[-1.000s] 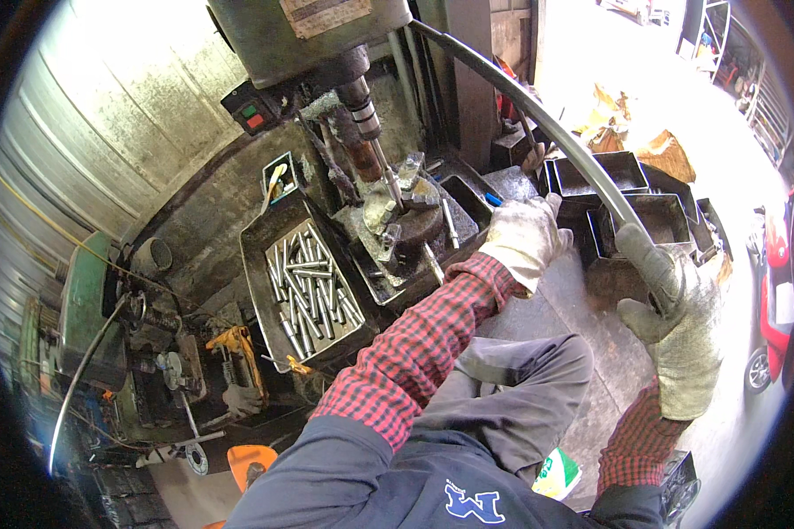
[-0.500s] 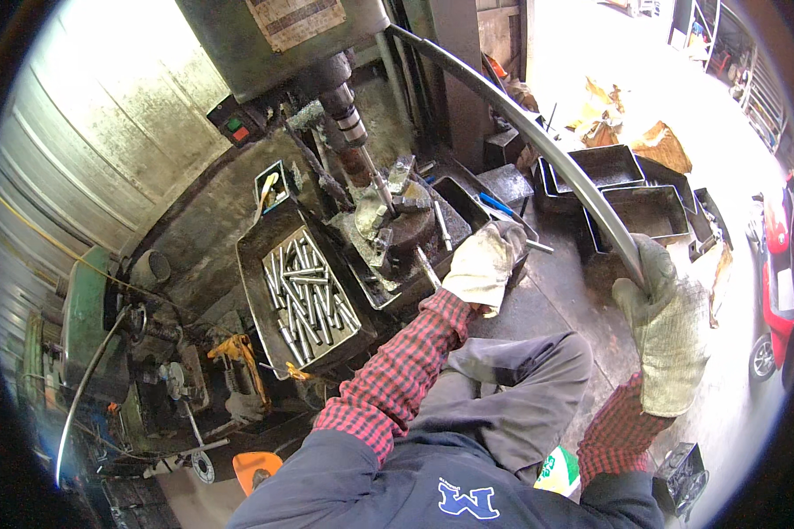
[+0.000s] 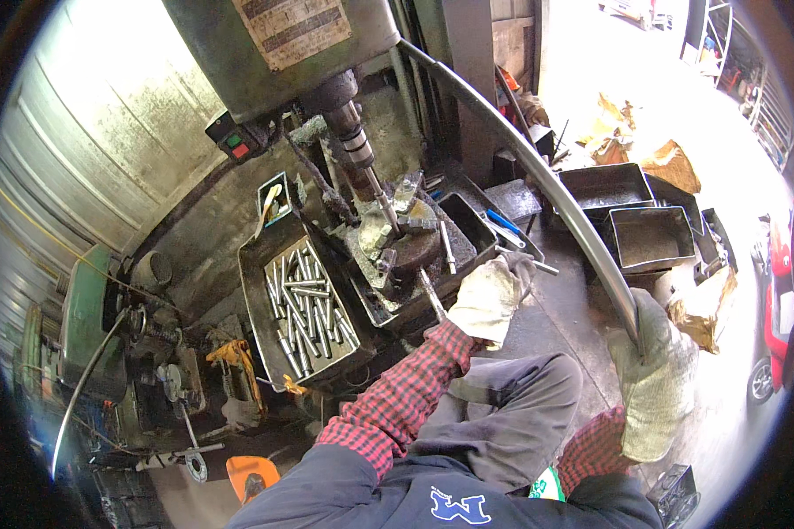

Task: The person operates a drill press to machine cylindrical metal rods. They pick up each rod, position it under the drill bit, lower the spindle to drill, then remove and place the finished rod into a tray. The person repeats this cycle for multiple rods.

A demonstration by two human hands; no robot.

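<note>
Lever (image 3: pixel 556 189) end sits lower than half a second ago — likely the press being fed downward. Lever long, grey, bowed, sloping from the drill press (image 3: pixel 291 44) to the right hand (image 3: pixel 657 379), gloved fingers wrapped round it. Left hand (image 3: pixel 490 300) beside a thin rod (image 3: pixel 545 267) — cannot tell whether gripping.

I see white glare on the ground (image 3: pixel 653 88) at upper right; lower left is dark, and the wall (image 3: pixel 123 115) bends at far left.

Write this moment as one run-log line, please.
left hand: by metal rod, hold unclear; right hand: gripping long lever; drill bit: pointing down at fixture; tray: holding metal pins
</note>
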